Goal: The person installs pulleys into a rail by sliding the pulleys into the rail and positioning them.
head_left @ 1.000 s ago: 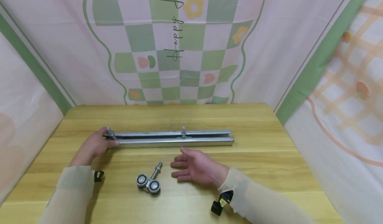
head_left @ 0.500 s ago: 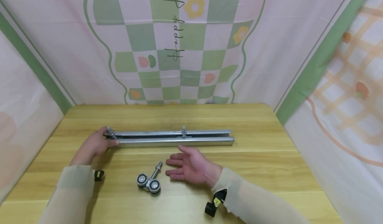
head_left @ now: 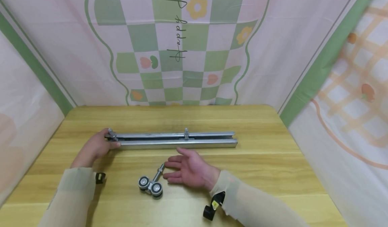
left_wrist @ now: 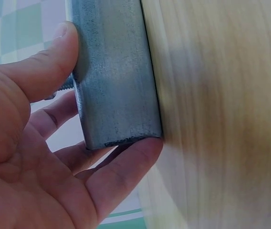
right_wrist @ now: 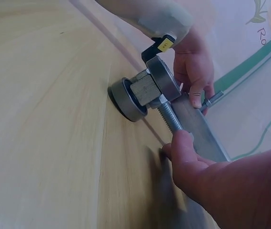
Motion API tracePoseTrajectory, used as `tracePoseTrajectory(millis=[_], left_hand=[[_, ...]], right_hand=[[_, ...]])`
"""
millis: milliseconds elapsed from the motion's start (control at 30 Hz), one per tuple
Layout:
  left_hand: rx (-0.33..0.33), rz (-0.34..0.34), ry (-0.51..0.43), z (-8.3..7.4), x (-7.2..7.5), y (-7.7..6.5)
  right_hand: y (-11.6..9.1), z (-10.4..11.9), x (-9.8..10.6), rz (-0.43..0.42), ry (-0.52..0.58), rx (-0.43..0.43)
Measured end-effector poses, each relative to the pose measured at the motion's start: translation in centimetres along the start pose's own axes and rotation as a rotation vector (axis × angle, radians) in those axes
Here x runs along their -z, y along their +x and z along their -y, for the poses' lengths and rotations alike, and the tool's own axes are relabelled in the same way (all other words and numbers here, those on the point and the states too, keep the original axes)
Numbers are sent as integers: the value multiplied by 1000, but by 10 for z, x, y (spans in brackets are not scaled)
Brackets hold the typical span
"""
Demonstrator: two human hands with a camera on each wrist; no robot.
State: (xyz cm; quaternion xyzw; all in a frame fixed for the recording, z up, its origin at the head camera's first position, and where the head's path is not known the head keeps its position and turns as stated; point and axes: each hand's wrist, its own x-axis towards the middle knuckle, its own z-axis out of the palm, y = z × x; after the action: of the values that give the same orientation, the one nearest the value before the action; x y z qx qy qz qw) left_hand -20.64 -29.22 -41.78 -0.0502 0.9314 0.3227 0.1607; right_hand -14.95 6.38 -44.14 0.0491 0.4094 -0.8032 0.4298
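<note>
A long metal channel rail [head_left: 175, 144] lies crosswise on the table, its slot facing up. My left hand [head_left: 97, 146] grips its left end; in the left wrist view the thumb presses the upper edge of the rail [left_wrist: 116, 76] and fingers curl around the end. One threaded bolt [head_left: 112, 134] stands up from the slot beside that hand, another bolt [head_left: 186, 133] near the middle. In front of the rail lies a roller trolley [head_left: 150, 186] with black-rimmed wheels and a threaded stem. My right hand [head_left: 194, 169] is palm up, fingers extended, fingertips right at the stem's tip.
The wooden table [head_left: 257, 173] ends at a printed curtain [head_left: 194, 52] behind, with more curtain on both sides. A black wrist camera [head_left: 212, 206] hangs below the right sleeve, and another wrist camera [head_left: 100, 177] sits at the left sleeve.
My right hand has moved left across the table, from apart from the trolley to its stem tip. The left hand, the rail and the trolley have stayed in place.
</note>
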Motion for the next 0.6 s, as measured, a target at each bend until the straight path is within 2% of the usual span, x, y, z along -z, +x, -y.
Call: tracePoseTrajectory(millis=[133,400,600], left_hand=[[-1,1,-3,0,0,0],[6,3,0,-1,0,0],[9,4,-3,-2,0,0]], right_hand=[[1,-1,-3,-15,9,3],[0,-1,-7,-108,1,32],[0,-1,-9,-120,-10,35]])
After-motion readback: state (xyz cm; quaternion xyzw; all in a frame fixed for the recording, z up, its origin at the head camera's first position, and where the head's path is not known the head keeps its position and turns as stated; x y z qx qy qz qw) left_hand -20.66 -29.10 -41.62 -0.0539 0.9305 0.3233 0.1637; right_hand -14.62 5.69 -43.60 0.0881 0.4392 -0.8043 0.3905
